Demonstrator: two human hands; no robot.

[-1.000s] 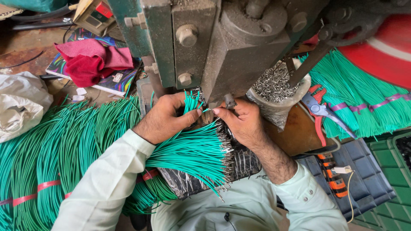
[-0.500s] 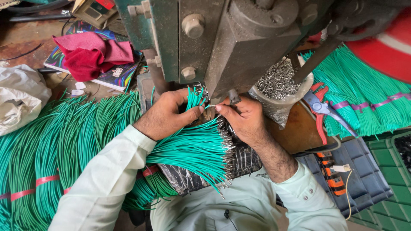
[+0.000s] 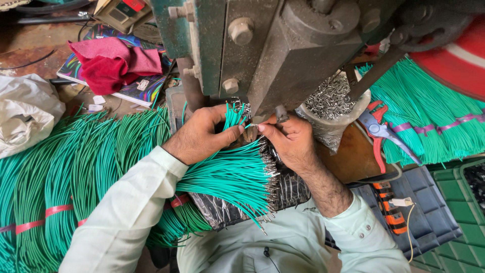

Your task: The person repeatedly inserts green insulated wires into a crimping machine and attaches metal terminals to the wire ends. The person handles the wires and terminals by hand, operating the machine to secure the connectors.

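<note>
Right now my left hand (image 3: 202, 134) grips a fan of green wires (image 3: 227, 174), many already tipped with metal; my right hand (image 3: 288, 139) pinches one wire under the press (image 3: 283, 55), with big bundles (image 3: 76, 172) left.

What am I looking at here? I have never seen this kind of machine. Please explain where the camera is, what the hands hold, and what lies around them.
The camera sits on the person's head and looks down. A heavy metal press stands in front. The left hand grips a bunch of green wires. The right hand pinches one wire end under the press. Beside it is a cup of small metal pieces. Around lie more green wire bundles, red-handled pliers, a red cloth and a white bag.
</note>
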